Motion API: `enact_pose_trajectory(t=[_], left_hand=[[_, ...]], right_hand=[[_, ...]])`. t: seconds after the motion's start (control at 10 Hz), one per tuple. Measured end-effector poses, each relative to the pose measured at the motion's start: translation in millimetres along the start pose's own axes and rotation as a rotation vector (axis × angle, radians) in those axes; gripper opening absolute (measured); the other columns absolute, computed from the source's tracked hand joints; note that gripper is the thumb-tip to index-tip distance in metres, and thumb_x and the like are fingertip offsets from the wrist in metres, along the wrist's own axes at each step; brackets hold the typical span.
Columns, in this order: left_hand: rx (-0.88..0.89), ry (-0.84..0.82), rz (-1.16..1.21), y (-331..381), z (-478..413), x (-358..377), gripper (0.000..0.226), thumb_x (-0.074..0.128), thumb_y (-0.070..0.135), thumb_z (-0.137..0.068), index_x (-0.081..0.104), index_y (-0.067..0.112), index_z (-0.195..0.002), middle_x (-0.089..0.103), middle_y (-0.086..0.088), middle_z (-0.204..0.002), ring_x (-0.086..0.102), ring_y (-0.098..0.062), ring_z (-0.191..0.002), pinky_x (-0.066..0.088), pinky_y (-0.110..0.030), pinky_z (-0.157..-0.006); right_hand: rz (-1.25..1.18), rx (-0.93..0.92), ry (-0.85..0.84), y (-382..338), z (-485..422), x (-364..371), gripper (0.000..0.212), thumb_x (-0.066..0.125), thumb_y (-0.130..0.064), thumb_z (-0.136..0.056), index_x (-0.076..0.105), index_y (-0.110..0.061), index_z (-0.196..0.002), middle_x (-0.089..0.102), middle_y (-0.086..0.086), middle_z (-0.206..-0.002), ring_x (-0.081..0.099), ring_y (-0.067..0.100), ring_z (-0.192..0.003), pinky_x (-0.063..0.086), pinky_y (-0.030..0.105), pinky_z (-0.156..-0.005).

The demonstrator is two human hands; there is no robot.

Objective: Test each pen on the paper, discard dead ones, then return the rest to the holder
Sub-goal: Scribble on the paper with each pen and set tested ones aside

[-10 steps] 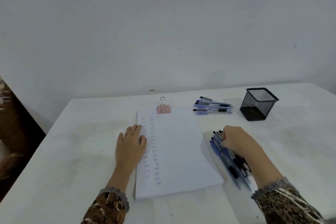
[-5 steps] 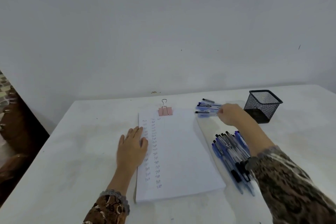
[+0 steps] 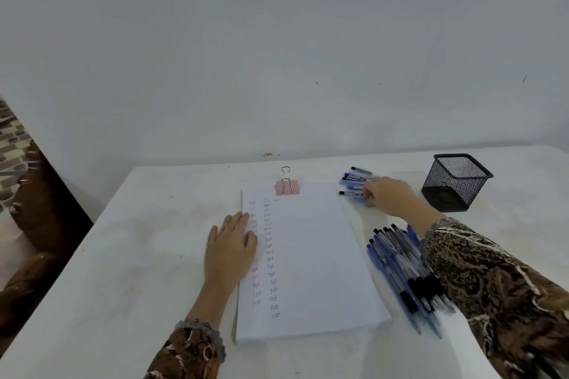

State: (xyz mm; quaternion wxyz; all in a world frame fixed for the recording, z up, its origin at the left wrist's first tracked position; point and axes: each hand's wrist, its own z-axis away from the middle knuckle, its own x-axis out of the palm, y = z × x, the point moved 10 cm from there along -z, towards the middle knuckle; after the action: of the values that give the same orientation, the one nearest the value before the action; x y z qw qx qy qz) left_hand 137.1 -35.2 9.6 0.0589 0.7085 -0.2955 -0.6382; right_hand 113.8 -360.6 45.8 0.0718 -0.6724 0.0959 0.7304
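Observation:
A stack of white paper [image 3: 311, 261] lies in the middle of the table, with columns of small pen marks down its left side. My left hand [image 3: 231, 243] rests flat on the paper's left edge, fingers straight. A small pile of blue pens [image 3: 354, 180] lies beyond the paper's top right corner. My right hand [image 3: 386, 195] reaches onto that pile, and its curled fingers pinch one pen [image 3: 351, 193] whose black tip sticks out to the left. A larger pile of blue pens [image 3: 400, 271] lies along the paper's right edge, partly under my right sleeve. The black mesh holder [image 3: 455, 183] stands empty at the far right.
A pink binder clip [image 3: 287, 186] holds the top of the paper stack. The white table [image 3: 138, 255] meets a plain wall at the back, and its left edge drops to a patterned floor. Brown furniture [image 3: 27, 218] stands at the far left.
My right hand left the near pen pile beside the paper and reached forward to the far pile by the holder, where it now curls onto a pen. My left hand stayed on the paper.

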Motion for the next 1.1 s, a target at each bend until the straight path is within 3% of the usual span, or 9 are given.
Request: enact_pose_trajectory(t=[0.1,0.2,0.3,0.4,0.5,0.7,0.9,1.0,1.1], left_hand=[[0.000,-0.002,0.000,0.2,0.5,-0.5,0.048,0.031,0.028,-0.098,0.028,0.020,-0.145,0.026,0.005,-0.153,0.014,-0.011,-0.143,0.003,-0.033,-0.117],[-0.004,-0.007,0.004,0.5,0.5,-0.6,0.048,0.031,0.028,-0.098,0.028,0.020,-0.145,0.025,0.005,-0.153,0.013,-0.011,-0.143,0.003,-0.033,-0.117],[-0.005,-0.013,-0.003,0.7,0.5,-0.9,0.048,0.030,0.029,-0.098,0.027,0.021,-0.145,0.024,0.006,-0.153,0.012,-0.011,-0.143,0.003,-0.033,-0.117],[-0.007,-0.020,0.002,1.0,1.1,-1.7,0.048,0.030,0.029,-0.098,0.027,0.021,-0.145,0.023,0.006,-0.153,0.012,-0.010,-0.143,0.003,-0.032,-0.117],[-0.009,-0.024,-0.003,1.1,1.5,-1.9,0.048,0.030,0.028,-0.098,0.026,0.021,-0.145,0.023,0.006,-0.153,0.012,-0.011,-0.143,0.003,-0.033,-0.116],[-0.019,-0.029,-0.022,1.4,2.2,-2.4,0.048,0.031,0.029,-0.098,0.025,0.021,-0.145,0.022,0.005,-0.154,0.012,-0.013,-0.143,0.004,-0.033,-0.116],[-0.020,-0.050,-0.026,1.4,1.7,-1.5,0.048,0.028,0.030,-0.099,0.023,0.022,-0.146,0.020,0.006,-0.154,0.010,-0.012,-0.143,0.002,-0.033,-0.117],[-0.017,-0.052,-0.018,1.0,1.7,-0.9,0.048,0.028,0.030,-0.098,0.024,0.022,-0.146,0.020,0.006,-0.154,0.011,-0.012,-0.143,0.002,-0.033,-0.117],[-0.011,-0.053,-0.019,0.4,1.5,-0.3,0.048,0.028,0.029,-0.098,0.024,0.021,-0.146,0.021,0.005,-0.154,0.012,-0.013,-0.143,0.003,-0.034,-0.117]], right_hand=[[-0.138,-0.030,0.165,-5.9,5.0,-30.7,0.019,0.039,-0.024,-0.100,0.048,-0.010,-0.107,0.060,0.008,-0.101,0.056,0.027,-0.086,0.038,0.034,-0.074],[-0.544,-0.099,0.283,-31.6,19.9,-68.8,0.018,0.042,-0.019,-0.099,0.049,-0.005,-0.107,0.058,0.012,-0.089,0.052,0.018,-0.066,0.035,0.026,-0.056],[-0.614,-0.156,0.245,-76.2,39.3,-72.9,0.022,0.048,-0.023,-0.097,0.062,-0.014,-0.111,0.064,0.004,-0.081,0.056,0.016,-0.063,0.039,0.024,-0.056],[-0.501,-0.276,0.072,-132.8,66.6,-37.8,0.031,0.046,-0.026,-0.095,0.062,-0.038,-0.119,0.069,-0.003,-0.095,0.061,0.015,-0.081,0.049,0.027,-0.076],[-0.368,-0.404,-0.026,-180.4,97.3,-6.3,0.034,0.038,-0.029,-0.098,0.053,-0.041,-0.126,0.064,0.000,-0.112,0.057,0.021,-0.104,0.048,0.033,-0.083],[-0.221,-0.480,0.029,-212.1,117.0,10.2,0.032,0.030,-0.034,-0.100,0.051,-0.030,-0.124,0.062,0.007,-0.100,0.058,0.028,-0.093,0.036,0.029,-0.064],[-0.186,-0.293,-0.111,-204.8,113.8,13.1,0.038,0.048,-0.044,-0.093,0.043,-0.014,-0.116,0.060,0.012,-0.101,0.052,0.026,-0.081,0.035,0.031,-0.066],[-0.192,-0.221,-0.234,-197.0,112.2,14.1,0.025,0.054,-0.030,-0.090,0.046,-0.010,-0.102,0.047,0.009,-0.096,0.044,0.022,-0.082,0.034,0.030,-0.064],[-0.153,-0.190,-0.270,-187.1,111.1,7.2,0.029,0.053,-0.025,-0.092,0.052,-0.004,-0.112,0.048,0.011,-0.110,0.046,0.024,-0.088,0.037,0.031,-0.074]])
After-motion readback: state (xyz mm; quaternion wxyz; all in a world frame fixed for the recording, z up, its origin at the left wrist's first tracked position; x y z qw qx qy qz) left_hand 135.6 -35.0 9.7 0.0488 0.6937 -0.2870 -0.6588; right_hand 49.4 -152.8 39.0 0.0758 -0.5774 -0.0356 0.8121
